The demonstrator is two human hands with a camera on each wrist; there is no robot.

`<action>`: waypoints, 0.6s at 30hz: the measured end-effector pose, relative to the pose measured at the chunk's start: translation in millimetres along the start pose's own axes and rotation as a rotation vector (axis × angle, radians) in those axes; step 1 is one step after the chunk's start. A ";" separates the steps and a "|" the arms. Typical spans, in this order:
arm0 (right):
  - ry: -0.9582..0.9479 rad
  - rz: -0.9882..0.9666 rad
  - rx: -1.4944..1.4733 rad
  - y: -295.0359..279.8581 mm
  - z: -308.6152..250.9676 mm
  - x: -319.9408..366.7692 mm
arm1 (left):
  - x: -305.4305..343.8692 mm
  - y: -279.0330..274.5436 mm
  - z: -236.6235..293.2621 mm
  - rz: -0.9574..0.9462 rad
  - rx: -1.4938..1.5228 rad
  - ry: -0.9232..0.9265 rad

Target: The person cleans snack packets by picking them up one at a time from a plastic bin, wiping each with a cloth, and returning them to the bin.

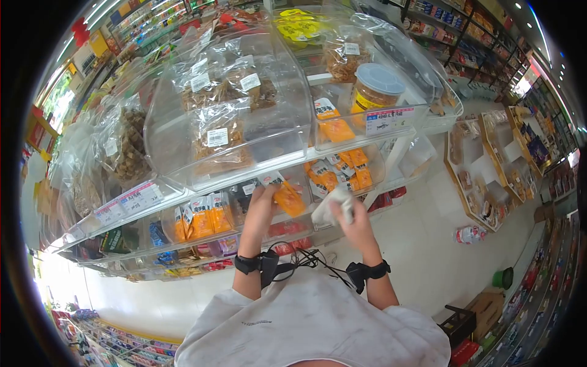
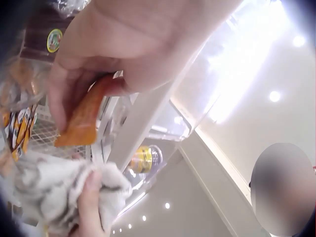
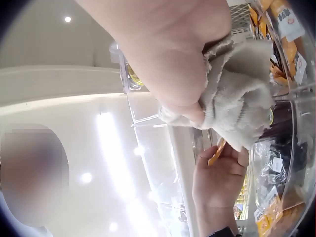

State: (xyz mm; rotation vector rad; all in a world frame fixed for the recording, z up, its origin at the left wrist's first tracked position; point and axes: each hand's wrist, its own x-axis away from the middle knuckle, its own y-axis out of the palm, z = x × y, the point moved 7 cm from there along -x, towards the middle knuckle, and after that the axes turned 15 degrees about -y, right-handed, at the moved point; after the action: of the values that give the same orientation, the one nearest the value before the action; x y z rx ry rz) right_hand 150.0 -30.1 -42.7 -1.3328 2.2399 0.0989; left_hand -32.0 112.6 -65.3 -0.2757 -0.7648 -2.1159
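My left hand [image 1: 262, 205] pinches an orange snack packet [image 1: 289, 200] with a white top, in front of the lower shelf's bins. In the left wrist view the packet [image 2: 81, 123] sits between thumb and fingers. My right hand [image 1: 356, 227] grips a bunched, greyish-white cloth [image 1: 333, 208] just right of the packet. Dark smudges show on the cloth [image 2: 59, 190] in the left wrist view. Behind the cloth, a clear bin [image 1: 376, 177] holds several similar orange packets [image 1: 361, 174]. More orange packets [image 1: 205, 220] stand in a bin left of my left hand.
Above, clear plastic bins hold bagged dried snacks [image 1: 217, 131] and a blue-lidded jar [image 1: 378, 85]. A white shelf edge [image 1: 244, 170] runs just over my hands. Wooden display trays [image 1: 480, 168] and a wrapped bottle pack [image 1: 469, 234] are on the right. Black cables [image 1: 306, 260] hang between my wrists.
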 end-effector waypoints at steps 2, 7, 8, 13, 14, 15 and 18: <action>0.129 0.185 -0.056 -2.3 8.3 0.4 | 9.3 -14.0 6.2 0.162 -0.103 0.027; 0.356 0.099 -0.232 42.9 10.0 -6.6 | 24.1 -5.6 6.6 0.131 -0.218 0.221; 0.408 0.016 -0.308 57.7 1.4 -4.6 | 24.8 -8.1 3.3 0.145 -0.233 0.204; 0.202 -0.284 -0.224 101.1 -4.9 -5.8 | 44.9 -19.7 -0.5 0.142 -0.241 0.083; 0.215 -0.290 -0.206 105.8 -2.7 -5.9 | 48.8 -23.7 -1.1 0.122 -0.256 0.077; 0.226 -0.293 -0.187 110.2 -0.3 -6.3 | 50.3 -31.1 -3.8 0.130 -0.301 0.068; 0.226 -0.299 -0.205 126.2 -6.5 -9.5 | 58.8 -49.9 -0.5 0.178 -0.233 0.090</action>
State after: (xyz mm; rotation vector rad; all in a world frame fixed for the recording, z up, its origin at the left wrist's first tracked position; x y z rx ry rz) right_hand 45.5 39.9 -57.8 -1.8573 2.2277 0.0752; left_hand -107.3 96.8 -60.7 -0.3574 -0.4246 -2.0326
